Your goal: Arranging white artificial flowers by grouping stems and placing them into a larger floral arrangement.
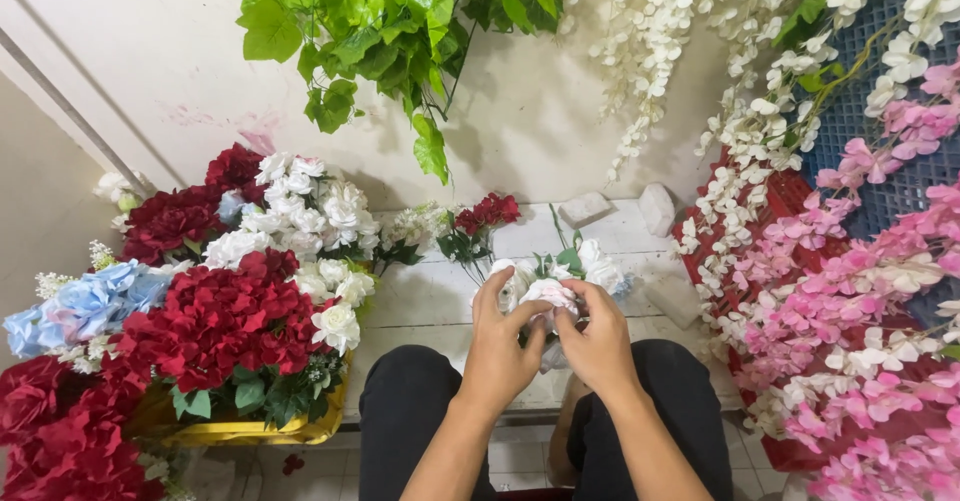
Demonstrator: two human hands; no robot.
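My left hand (502,346) and my right hand (597,339) meet in front of me above my knees, both closed on a small bunch of white artificial roses (553,288) with green leaves. The fingertips of both hands pinch one pale bloom at the front of the bunch. Further white blooms (600,261) of the same bunch stick out behind the fingers. My legs in black trousers (410,411) show below the hands.
A yellow tub (250,429) at the left holds red, white and blue artificial flowers. A small red and white sprig (480,216) lies on the white planks (430,301). Pink and white hanging blossoms (850,281) fill the right, over red and blue crates. Green foliage (390,21) hangs above.
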